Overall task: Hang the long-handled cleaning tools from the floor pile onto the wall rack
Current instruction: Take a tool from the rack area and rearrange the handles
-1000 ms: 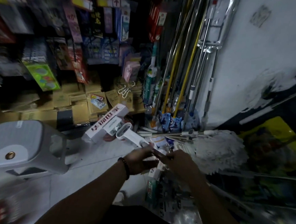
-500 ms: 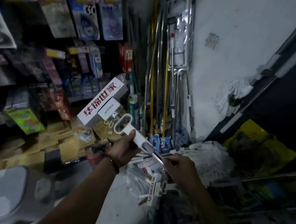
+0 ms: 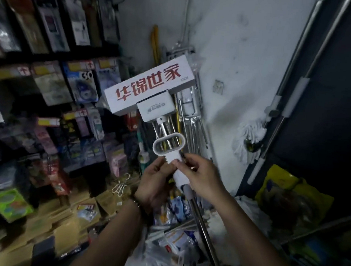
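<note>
I hold a long-handled squeeze mop up in front of me, head uppermost. Its head is in a white box (image 3: 148, 87) with red Chinese characters. Below the box is a white oval pull handle (image 3: 168, 145), and a metal pole (image 3: 203, 224) runs down to the lower right. My left hand (image 3: 152, 185) grips the white sleeve under the pull handle from the left. My right hand (image 3: 200, 176) pinches the same sleeve from the right. Behind the mop, other long-handled tools (image 3: 189, 121) with metal and yellow poles hang against the white wall.
Shelves of packaged goods (image 3: 49, 82) fill the left side. Cardboard boxes (image 3: 64, 224) are stacked low on the left. Bagged items (image 3: 171, 242) lie on the floor below my hands. A white string mop (image 3: 250, 140) leans by a dark door (image 3: 325, 122), with a yellow bag (image 3: 290, 195) below.
I have raised the boxed mop from low over the floor pile to upright in front of the hanging tools. My right hand slid up the pole to the white sleeve. My view tilted upward.
</note>
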Demonstrator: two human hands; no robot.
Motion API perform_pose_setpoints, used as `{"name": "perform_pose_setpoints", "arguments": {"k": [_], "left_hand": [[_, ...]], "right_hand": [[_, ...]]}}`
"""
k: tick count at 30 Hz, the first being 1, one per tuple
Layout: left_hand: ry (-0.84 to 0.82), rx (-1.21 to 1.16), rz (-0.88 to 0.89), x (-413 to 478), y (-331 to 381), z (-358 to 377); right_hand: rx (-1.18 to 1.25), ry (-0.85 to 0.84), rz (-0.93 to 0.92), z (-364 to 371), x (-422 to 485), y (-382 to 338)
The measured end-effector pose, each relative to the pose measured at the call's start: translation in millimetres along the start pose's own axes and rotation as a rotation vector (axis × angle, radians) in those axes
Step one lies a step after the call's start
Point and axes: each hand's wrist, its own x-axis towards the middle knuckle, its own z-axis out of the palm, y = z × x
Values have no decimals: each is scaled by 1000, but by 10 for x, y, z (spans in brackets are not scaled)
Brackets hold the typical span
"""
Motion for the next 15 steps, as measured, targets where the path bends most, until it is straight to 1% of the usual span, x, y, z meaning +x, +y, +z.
{"name": "perform_pose_setpoints", "arguments": {"k": [4, 12, 15], "left_hand": [[-62, 47, 63, 248, 244, 382], [-378, 117, 86, 885, 915, 1217], [-490, 146, 113, 1103, 1231, 1526]], "right_hand": [[10, 127, -47, -347, 138, -212], [-145, 490, -105, -1029, 576, -732], [-130, 617, -148, -1285, 735, -1061]]}}
